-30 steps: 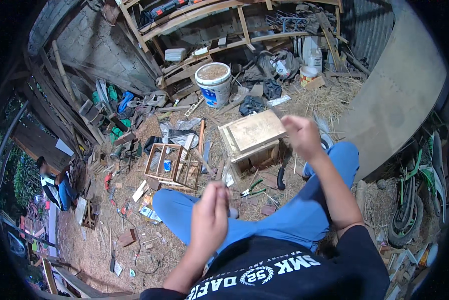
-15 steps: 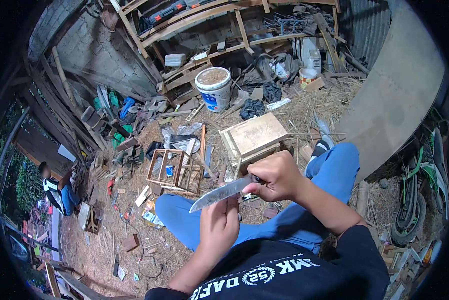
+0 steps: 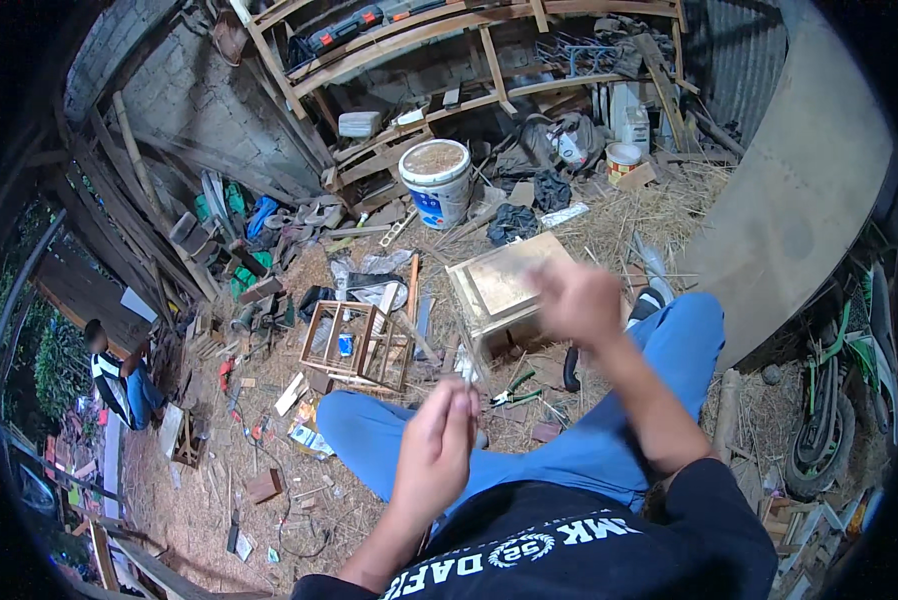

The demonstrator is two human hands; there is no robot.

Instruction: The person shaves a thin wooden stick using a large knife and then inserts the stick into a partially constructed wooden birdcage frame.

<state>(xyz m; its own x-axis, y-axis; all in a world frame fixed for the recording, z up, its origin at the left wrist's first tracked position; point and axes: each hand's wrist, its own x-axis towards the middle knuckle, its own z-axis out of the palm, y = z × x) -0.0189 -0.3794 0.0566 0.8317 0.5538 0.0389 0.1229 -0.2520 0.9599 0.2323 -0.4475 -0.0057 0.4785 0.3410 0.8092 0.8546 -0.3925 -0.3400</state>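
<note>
My right hand (image 3: 579, 305) is raised in front of the low wooden box (image 3: 514, 275), curled like a fist and smeared by motion. The knife it was gripping is lost in the blur, so I cannot make out its blade. Lower and to the left, my left hand (image 3: 439, 425) has thumb and fingers pinched together. Something thin and pale seems to stick up from its fingertips, too blurred to name. On the ground just beyond my hands lie green-handled pliers (image 3: 514, 388) and a black curved object (image 3: 571, 370).
A small wooden frame (image 3: 354, 345) stands left of the box. Behind are a white bucket (image 3: 436, 185) and wooden racks. A large board (image 3: 804, 190) leans at right, near a motorbike (image 3: 834, 400). Another person (image 3: 121, 375) sits far left. Wood scraps and straw litter the ground.
My right hand has moved up and away from my left, and the knife blade that lay across my left fingers is gone from there. My left hand stays nearly in place.
</note>
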